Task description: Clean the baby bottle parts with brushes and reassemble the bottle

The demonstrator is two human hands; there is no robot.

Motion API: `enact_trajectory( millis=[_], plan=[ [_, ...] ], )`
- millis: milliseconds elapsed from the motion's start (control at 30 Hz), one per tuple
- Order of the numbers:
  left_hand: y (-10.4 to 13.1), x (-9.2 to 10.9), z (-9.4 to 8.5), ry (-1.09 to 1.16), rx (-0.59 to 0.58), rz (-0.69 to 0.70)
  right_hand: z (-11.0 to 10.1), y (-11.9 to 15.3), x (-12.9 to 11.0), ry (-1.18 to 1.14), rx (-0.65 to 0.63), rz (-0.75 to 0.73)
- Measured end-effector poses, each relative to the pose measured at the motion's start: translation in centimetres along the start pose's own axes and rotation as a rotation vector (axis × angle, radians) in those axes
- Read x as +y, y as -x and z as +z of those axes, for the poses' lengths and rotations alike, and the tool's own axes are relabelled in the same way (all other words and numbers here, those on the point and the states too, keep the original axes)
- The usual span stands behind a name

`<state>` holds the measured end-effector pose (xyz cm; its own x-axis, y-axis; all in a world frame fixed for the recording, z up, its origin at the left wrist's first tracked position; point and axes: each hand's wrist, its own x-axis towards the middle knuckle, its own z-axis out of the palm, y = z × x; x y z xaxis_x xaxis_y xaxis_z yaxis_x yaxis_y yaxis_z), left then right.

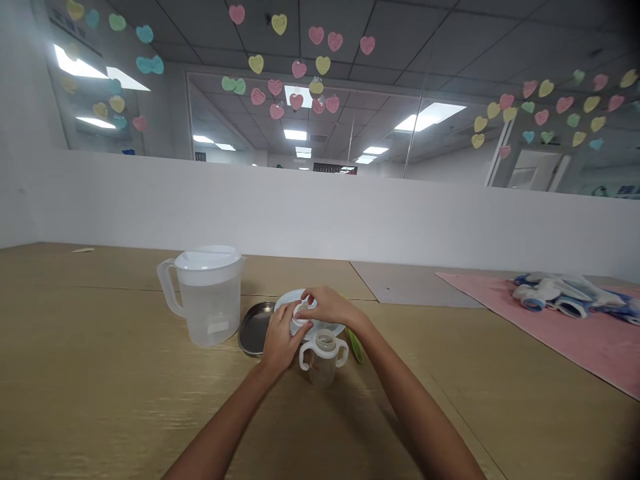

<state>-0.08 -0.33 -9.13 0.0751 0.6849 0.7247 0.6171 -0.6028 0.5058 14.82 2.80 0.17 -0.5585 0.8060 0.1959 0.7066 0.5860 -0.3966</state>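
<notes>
Both my hands meet over a pale plate (337, 330), around a white bottle top (300, 317) that looks like a nipple and collar. My left hand (281, 337) curls its fingers round the near left side of this piece. From the right, my right hand (327, 307) pinches it from above; the fingers partly hide it. Just in front of the plate stands an uncapped clear baby bottle (323, 363) with two white handles, upright and apart from my hands. To the plate's right, a green utensil (355, 347) is partly covered by my right wrist.
A lidded translucent pitcher (210, 300) stands at the left, beside a shallow metal tray (255, 327). On the right, a pink cloth (540, 333) carries a pile of blue and white items (565, 293). A white wall (320, 213) with windows above closes off the table's back.
</notes>
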Motion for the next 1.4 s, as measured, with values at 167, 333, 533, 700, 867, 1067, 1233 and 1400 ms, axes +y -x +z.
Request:
enact_trajectory(
  millis=[167, 333, 533, 700, 867, 1067, 1233, 1400],
  plan=[
    [0.1, 0.4, -0.5, 0.081, -0.008, -0.033, 0.1, 0.0, -0.2, -0.086, -0.108, -0.065],
    [0.3, 0.8, -0.5, 0.112, -0.048, -0.034, -0.8, 0.2, 0.3, -0.172, -0.216, -0.092],
    [0.4, 0.8, -0.4, 0.094, -0.063, -0.014, -1.3, 0.2, 1.1, -0.264, -0.253, -0.114],
    [0.2, 0.9, -0.7, 0.112, -0.069, 0.042, -1.8, 0.2, 2.4, -0.345, -0.342, -0.104],
    [0.3, -0.8, 0.2, 0.008, -0.034, 0.024, -2.1, 0.3, 3.1, -0.248, -0.373, 0.008],
    [0.5, -2.1, 0.9, -0.173, -0.064, -0.062, -0.8, -0.3, 2.3, 0.278, -0.313, 0.201],
    [0.6, -1.8, 1.0, -0.269, 0.003, -0.090, 0.9, -0.9, 2.1, 0.304, -0.311, 0.232],
    [-0.3, -1.9, -1.3, -0.372, 0.343, -0.093, 0.4, -0.6, 2.8, 0.265, -0.150, 0.214]
  ],
)
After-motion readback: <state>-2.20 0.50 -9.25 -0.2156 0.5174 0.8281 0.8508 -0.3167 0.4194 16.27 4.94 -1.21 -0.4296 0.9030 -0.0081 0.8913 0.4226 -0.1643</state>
